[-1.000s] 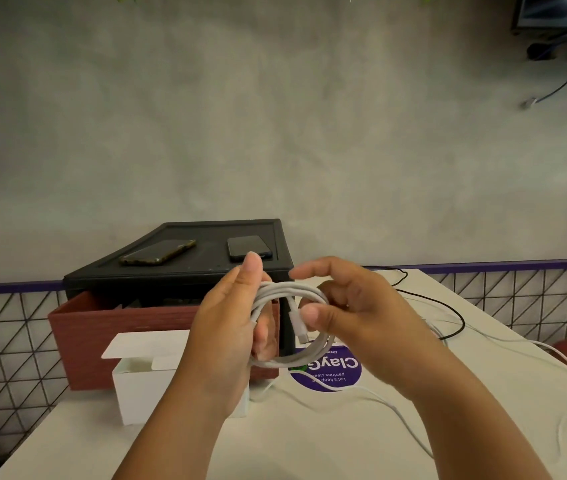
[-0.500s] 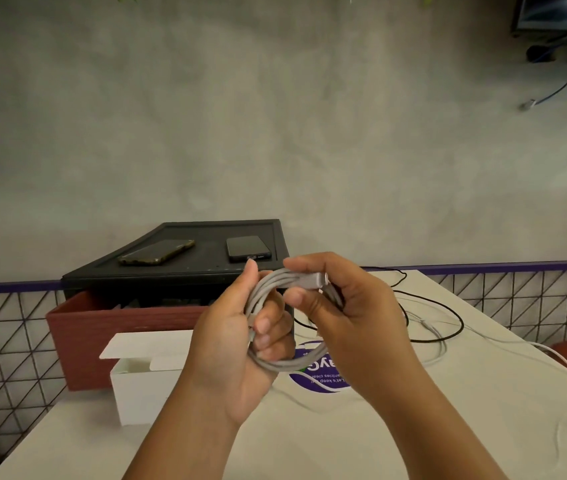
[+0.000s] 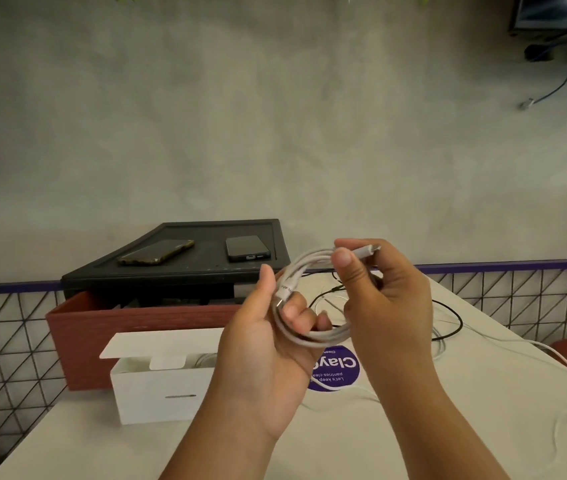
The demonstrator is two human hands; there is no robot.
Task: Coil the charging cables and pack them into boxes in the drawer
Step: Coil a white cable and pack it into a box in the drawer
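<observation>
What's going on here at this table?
A person is coiling a white charging cable. The left hand holds the loops while the right hand pinches the plug end at the top of the coil. An open white box waits on the table before the pulled-out red drawer; other cables lie loose.

A round purple sticker [image 3: 341, 370], just below the curled fingers [image 3: 304, 320] of the left hand [image 3: 264, 344], read upside down "Clay", then smaller "Let's keep" and "pantries clea", partly covered.
</observation>
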